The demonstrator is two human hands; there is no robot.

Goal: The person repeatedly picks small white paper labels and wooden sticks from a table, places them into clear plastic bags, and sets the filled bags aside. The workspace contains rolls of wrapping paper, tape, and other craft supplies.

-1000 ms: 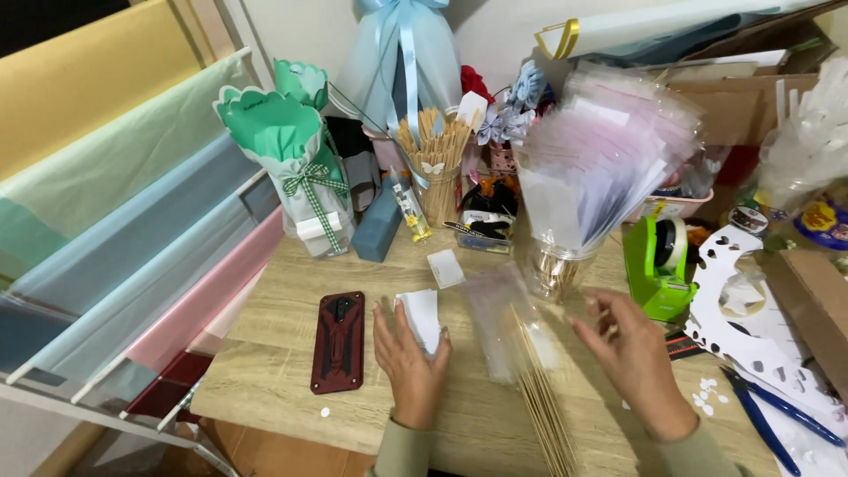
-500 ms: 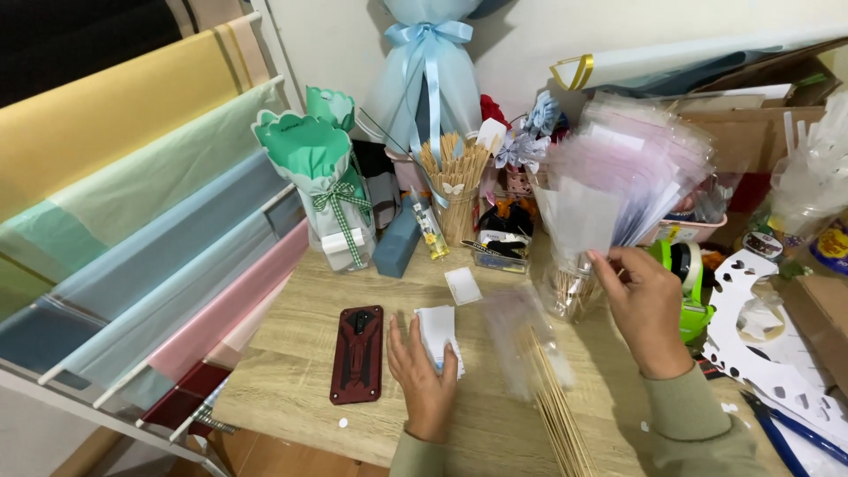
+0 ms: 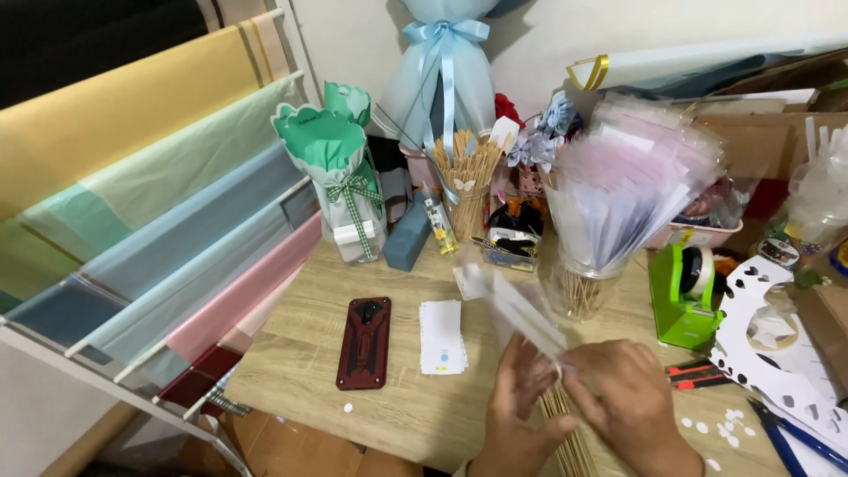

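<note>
Both hands meet low at the table's near edge, pinching one clear cellophane sleeve (image 3: 521, 318) between them. The left hand (image 3: 521, 402) has its fingers pressed on the sleeve's lower end; the right hand (image 3: 623, 397) closes thumb and fingers on the same end, and the sleeve slants up and left, blurred. Half a second ago the right hand was up at the jar of sleeves and the left lay on the white sticker sheet (image 3: 441, 336); now that sheet lies free on the wooden table (image 3: 300, 353), so a fresh sleeve appears drawn from stock and brought to the working spot. Bamboo skewers (image 3: 565, 442) lie under the hands. Beside the sheet rests a red-cased phone (image 3: 364, 342). Behind, a glass jar (image 3: 579, 287) holds skewers and a fan of clear sleeves (image 3: 627, 190); a second cup holds wooden sticks (image 3: 465, 172). A green tape dispenser (image 3: 685, 296) stands to the right.
</note>
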